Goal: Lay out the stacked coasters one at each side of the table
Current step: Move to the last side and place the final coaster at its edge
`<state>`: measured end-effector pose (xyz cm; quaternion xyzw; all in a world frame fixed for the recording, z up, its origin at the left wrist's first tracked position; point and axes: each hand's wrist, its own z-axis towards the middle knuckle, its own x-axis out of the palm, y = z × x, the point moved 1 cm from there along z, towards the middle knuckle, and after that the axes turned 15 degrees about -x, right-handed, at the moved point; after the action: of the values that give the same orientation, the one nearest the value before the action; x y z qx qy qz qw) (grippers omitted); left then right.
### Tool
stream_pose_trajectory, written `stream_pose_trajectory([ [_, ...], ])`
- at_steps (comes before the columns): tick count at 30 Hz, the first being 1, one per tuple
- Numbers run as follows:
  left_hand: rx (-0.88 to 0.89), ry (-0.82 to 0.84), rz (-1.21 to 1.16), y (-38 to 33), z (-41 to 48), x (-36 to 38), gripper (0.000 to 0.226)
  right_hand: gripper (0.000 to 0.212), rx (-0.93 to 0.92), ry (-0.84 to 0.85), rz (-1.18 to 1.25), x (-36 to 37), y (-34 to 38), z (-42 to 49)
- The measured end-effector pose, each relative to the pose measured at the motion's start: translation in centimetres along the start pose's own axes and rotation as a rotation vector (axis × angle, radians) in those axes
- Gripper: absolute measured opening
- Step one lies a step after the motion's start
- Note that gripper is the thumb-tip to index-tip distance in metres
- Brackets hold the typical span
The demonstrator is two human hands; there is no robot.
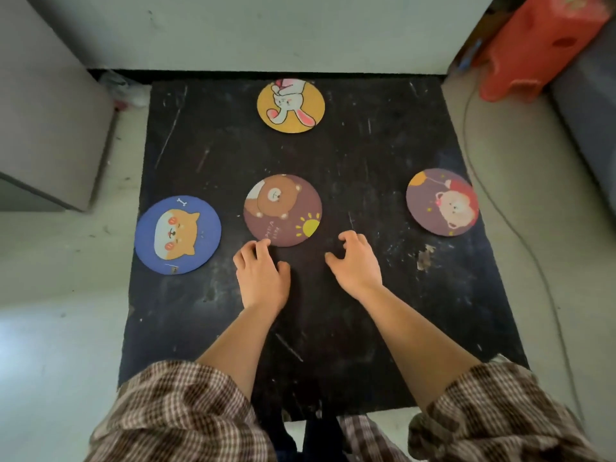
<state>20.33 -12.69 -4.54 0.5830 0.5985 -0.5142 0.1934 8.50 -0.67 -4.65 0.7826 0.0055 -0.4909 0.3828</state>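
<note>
On the black table (366,155) lie several round coasters. A yellow rabbit coaster (290,105) sits at the far edge. At the left edge a blue dog coaster (178,234) hangs slightly over the side. A maroon bear-with-balloon coaster (442,201) lies at the right edge. In the middle rests a brown bear-and-sun coaster (282,210). My left hand (261,273) has its fingertips touching that coaster's near edge. My right hand (355,261) hovers just right of it, fingers curled and apart, holding nothing.
A grey cabinet (46,105) stands to the left of the table. An orange plastic stool (540,41) and a dark sofa edge are at the right, with a thin cable (493,201) running along the floor. A white wall is behind the table.
</note>
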Motion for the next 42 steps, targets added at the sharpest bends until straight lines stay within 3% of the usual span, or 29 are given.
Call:
stream_pose_trajectory([
  [16, -0.237, -0.082, -0.071, -3.5, 6.2, -0.9, 0.059, 0.055, -0.161, 0.145, 0.056, -1.3, 0.8, 7.8],
  [23, -0.328, -0.147, -0.158, -4.7, 7.5, -1.1, 0.048, 0.057, -0.208, 0.190, -0.014, -0.8, 0.6, 7.2],
  [26, -0.454, -0.142, -0.320, -5.1, 8.2, -1.9, 0.045, 0.057, -0.171, 0.194, 0.024, -1.0, 0.4, 7.4],
  [28, -0.467, -0.143, -0.403, -5.2, 8.2, -2.5, 0.032, 0.056, -0.148, 0.197, 0.039, -1.2, 0.3, 7.5],
  [30, -0.465, -0.100, -0.442, -5.0, 8.1, -3.1, 0.015, 0.056, -0.133, 0.203, 0.046, -1.3, 0.3, 7.5],
  [36, -0.652, 0.154, -0.779, -3.5, 7.3, -3.8, 0.016, 0.051, -0.010, 0.170, 0.161, -1.0, 0.8, 6.1],
  [42, -0.772, 0.387, -1.120, -2.8, 4.8, -3.8, 0.006, 0.045, 0.374, 0.087, 0.603, -0.8, 1.1, 3.4],
])
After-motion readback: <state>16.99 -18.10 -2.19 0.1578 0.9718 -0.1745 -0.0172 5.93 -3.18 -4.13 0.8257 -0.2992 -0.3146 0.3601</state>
